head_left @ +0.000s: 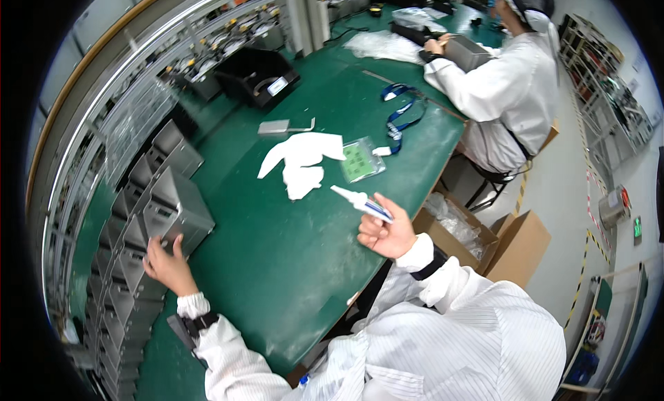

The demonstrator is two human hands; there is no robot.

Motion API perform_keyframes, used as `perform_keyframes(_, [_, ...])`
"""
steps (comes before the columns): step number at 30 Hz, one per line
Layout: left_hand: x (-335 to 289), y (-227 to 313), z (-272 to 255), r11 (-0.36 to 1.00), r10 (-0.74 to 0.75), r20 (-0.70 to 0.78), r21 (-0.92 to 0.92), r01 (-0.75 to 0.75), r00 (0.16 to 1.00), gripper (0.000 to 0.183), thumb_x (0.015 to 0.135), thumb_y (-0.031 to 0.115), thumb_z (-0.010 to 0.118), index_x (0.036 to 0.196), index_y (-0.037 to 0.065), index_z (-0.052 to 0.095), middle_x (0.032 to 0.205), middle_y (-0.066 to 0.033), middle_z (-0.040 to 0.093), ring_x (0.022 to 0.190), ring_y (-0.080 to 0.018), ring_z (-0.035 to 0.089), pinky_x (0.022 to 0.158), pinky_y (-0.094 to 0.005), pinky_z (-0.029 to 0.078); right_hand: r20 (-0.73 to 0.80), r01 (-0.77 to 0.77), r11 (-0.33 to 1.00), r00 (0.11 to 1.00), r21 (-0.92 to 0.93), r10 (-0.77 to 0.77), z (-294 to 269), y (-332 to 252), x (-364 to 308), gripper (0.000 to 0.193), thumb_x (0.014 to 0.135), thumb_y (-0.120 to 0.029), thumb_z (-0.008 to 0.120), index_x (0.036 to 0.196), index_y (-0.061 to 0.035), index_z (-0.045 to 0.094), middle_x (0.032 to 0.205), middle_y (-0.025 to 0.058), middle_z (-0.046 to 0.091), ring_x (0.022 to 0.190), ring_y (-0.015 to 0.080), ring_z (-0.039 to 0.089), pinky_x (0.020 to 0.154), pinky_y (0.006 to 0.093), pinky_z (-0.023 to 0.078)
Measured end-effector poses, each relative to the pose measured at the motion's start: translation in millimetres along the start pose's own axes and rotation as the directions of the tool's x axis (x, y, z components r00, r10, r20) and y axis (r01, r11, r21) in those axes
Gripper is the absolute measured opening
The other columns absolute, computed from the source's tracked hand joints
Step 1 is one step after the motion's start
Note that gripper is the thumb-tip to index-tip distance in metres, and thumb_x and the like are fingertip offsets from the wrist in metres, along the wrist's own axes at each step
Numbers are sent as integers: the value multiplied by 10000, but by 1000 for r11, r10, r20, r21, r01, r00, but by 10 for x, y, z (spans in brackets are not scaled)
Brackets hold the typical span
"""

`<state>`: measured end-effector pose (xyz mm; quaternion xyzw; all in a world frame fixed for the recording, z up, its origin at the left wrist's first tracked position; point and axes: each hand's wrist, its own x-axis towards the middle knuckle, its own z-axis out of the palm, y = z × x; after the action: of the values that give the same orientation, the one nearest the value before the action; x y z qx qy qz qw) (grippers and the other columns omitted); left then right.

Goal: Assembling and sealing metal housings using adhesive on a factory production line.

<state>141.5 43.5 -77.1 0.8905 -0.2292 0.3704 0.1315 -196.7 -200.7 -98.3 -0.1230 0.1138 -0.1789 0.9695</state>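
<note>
My right hand is closed around a small white and blue tube with a long tapered white nozzle, which points up and to the left over the green table. At the left, my left hand has its thumb and fingers apart beside a grey metal housing. Whether its fingertips touch the housing I cannot tell. More grey housings stand in rows along the table's left side. Crumpled white wipes lie mid-table, left of a clear bag with green labels.
Behind the wipes lie a flat grey piece and a hex key. A black bin stands farther back. A blue lanyard lies near the right edge. Beyond it sits a co-worker. A cardboard box stands beside the table.
</note>
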Motion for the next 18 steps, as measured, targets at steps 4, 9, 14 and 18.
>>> perform_keyframes(4, [16, -195, 39, 999, 35, -37, -5, -35, 999, 420, 758, 348, 662, 1062, 84, 542, 1107, -65, 578, 1081, -222, 511, 980, -428, 284, 63, 31, 999, 998, -44, -28, -57, 10, -4, 456, 922, -377, 404, 566, -93, 425, 423, -3, 283, 404, 93, 255, 470, 249, 266])
perform_keyframes(9, [-21, 76, -131, 984, 47, -157, -163, -72, 987, 488, 717, 176, 701, 1155, 92, 503, 1189, -75, 493, 1213, -270, 383, 989, -426, 256, 49, 37, 995, 998, -90, -33, -57, 11, -28, 456, 924, -383, 398, 571, -94, 419, 427, -1, 282, 410, 98, 236, 474, 248, 260])
perform_keyframes(14, [25, 726, -409, 853, 122, 18, -513, -96, 992, 135, 725, 173, 680, 843, 110, 655, 982, -35, 584, 986, -250, 491, 872, -369, 347, 4, 145, 967, 989, -209, -147, -61, -158, -33, 354, 938, -344, 394, 687, -103, 459, 494, -17, 357, 415, 81, 282, 475, 245, 273])
perform_keyframes(18, [10, 1324, -399, 675, 232, 233, -737, 15, 944, 132, 739, 171, 678, 796, 52, 671, 843, -88, 617, 816, -235, 580, 743, -316, 442, 19, 206, 933, 977, -296, -211, -30, -263, -43, 343, 937, -334, 408, 688, -102, 451, 508, -17, 374, 420, 75, 290, 479, 245, 285])
